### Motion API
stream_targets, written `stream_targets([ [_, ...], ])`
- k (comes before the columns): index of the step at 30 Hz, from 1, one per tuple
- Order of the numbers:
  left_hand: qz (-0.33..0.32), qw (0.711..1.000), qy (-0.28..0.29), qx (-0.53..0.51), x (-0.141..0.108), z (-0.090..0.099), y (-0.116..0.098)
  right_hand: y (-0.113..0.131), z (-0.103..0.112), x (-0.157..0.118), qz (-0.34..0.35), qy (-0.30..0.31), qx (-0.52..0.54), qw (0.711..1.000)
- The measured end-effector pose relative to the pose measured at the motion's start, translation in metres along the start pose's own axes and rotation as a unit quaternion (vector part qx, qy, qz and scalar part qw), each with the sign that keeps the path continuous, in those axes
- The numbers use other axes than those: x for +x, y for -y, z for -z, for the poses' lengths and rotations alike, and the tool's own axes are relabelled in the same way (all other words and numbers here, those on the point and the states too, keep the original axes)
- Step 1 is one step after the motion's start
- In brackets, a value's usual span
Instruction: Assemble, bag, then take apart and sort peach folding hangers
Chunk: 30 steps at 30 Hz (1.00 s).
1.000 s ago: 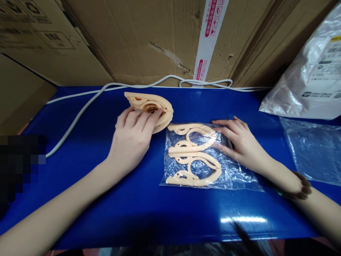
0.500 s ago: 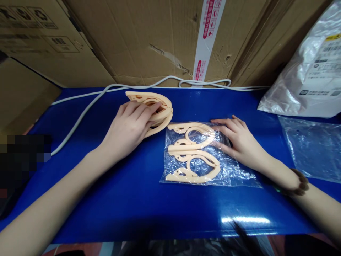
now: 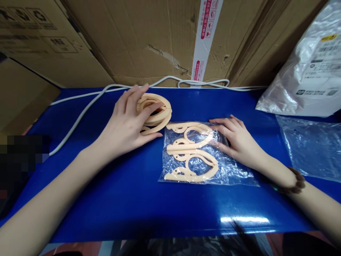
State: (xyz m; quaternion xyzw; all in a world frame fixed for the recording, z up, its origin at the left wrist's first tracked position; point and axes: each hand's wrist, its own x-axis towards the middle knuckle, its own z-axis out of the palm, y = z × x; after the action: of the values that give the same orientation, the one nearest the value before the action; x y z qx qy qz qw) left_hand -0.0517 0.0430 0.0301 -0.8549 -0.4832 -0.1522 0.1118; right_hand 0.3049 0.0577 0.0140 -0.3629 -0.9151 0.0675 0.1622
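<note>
A stack of cream folding plastic hangers (image 3: 160, 119) lies on the blue tabletop (image 3: 128, 199) left of centre. My left hand (image 3: 128, 121) is spread over its left side, fingers apart, with the thumb along the near edge and one finger reaching over the loop. Just right of the stack, a clear plastic bag (image 3: 223, 170) lies flat with cream folded hangers (image 3: 197, 174) inside. My right hand (image 3: 234, 138) rests on the bag's upper right part, its fingers spread and lying on the film.
Cardboard boxes (image 3: 160, 32) stand along the back edge, with a white cable (image 3: 87, 110) in front and down the left. At the right are a white parcel bag (image 3: 306, 78) and a flat clear bag (image 3: 314, 149). Something pixelated is at the far left.
My left hand has loosened from the hanger stack: its fingers have lifted and spread, and its thumb now shows at the near side. My right hand stays on the bag.
</note>
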Motion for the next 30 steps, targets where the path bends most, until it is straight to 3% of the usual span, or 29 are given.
stream_targets([
  [3, 0.014, 0.999, 0.026, -0.022, 0.004, 0.004, 0.011, 0.0, 0.0, 0.0, -0.002, -0.002, -0.001, 1.0],
  [6, 0.029, 0.996, 0.08, 0.019, 0.015, 0.011, 0.025, 0.0, -0.001, 0.0, 0.0, -0.001, -0.002, 1.0],
  [11, -0.01, 0.981, 0.181, 0.071, 0.047, 0.018, 0.041, -0.001, -0.001, -0.001, 0.001, -0.004, -0.006, 1.0],
  [16, 0.018, 0.969, 0.246, -0.034, 0.063, 0.027, 0.036, 0.0, -0.001, -0.001, -0.001, -0.004, -0.001, 1.0],
  [19, 0.036, 0.964, 0.261, -0.017, 0.066, 0.035, 0.033, 0.0, -0.001, -0.001, -0.004, -0.005, 0.006, 1.0],
  [25, 0.014, 0.964, 0.265, -0.017, 0.069, 0.029, 0.04, 0.001, -0.001, -0.001, -0.005, -0.006, 0.007, 1.0],
  [27, 0.024, 0.975, 0.216, -0.037, 0.066, 0.021, 0.036, 0.0, -0.001, -0.001, -0.003, -0.004, 0.004, 1.0],
  [30, 0.042, 0.994, 0.093, -0.037, 0.058, 0.009, 0.022, 0.0, -0.001, 0.0, 0.002, -0.003, 0.002, 1.0],
])
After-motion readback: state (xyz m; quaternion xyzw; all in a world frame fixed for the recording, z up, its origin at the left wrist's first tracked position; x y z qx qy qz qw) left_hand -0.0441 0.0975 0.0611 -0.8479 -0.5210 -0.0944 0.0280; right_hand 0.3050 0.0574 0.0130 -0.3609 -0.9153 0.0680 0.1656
